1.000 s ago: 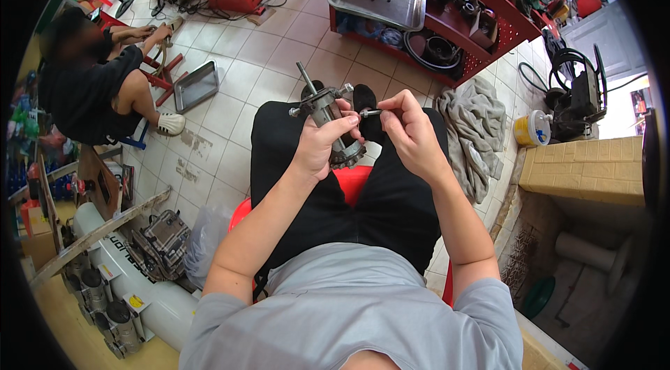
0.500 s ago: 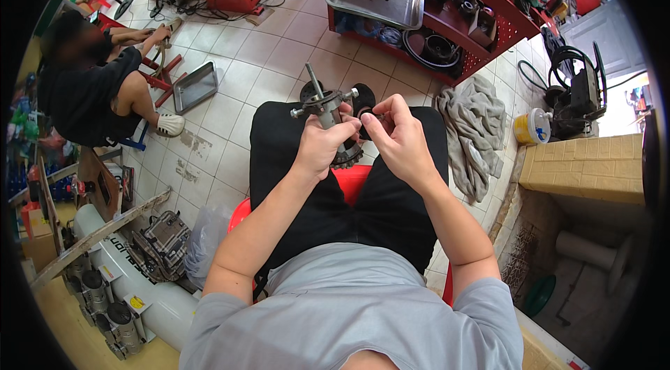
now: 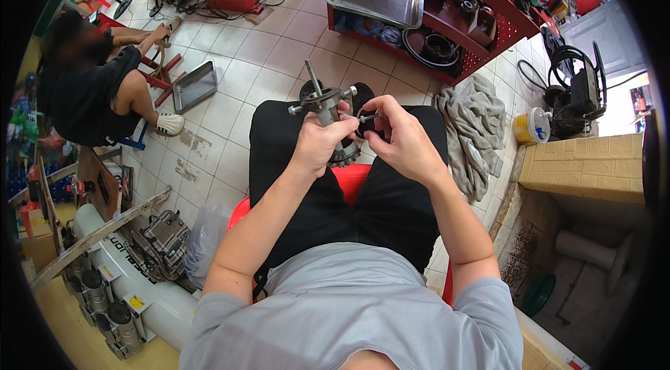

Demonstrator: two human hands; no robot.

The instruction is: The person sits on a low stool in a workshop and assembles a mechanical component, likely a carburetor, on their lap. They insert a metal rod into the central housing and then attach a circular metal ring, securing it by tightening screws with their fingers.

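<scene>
Between my knees, my left hand (image 3: 316, 138) is closed around a grey metal assembly (image 3: 323, 106). The assembly has a flange on top, bolts sticking out sideways, a threaded rod (image 3: 312, 74) rising at a tilt and a toothed ring (image 3: 345, 156) at its lower end. Just right of it, my right hand (image 3: 403, 138) pinches a small bolt (image 3: 367, 118) that points toward the assembly. Whether the bolt's tip touches the assembly I cannot tell. Dark round parts (image 3: 362, 94) show behind the assembly, partly hidden by it and my hands.
Ahead stands a red tool trolley (image 3: 391, 45) carrying a metal tray (image 3: 375, 17). A grey cloth (image 3: 474, 136) lies on the floor to the right, near a yellow-white bucket (image 3: 532, 126). On the left sits another person (image 3: 91, 84), beside a floor tray (image 3: 195, 87).
My right hand's fingers have curled and shifted slightly, so the small bolt between them now shows. My left hand and the metal assembly have barely moved.
</scene>
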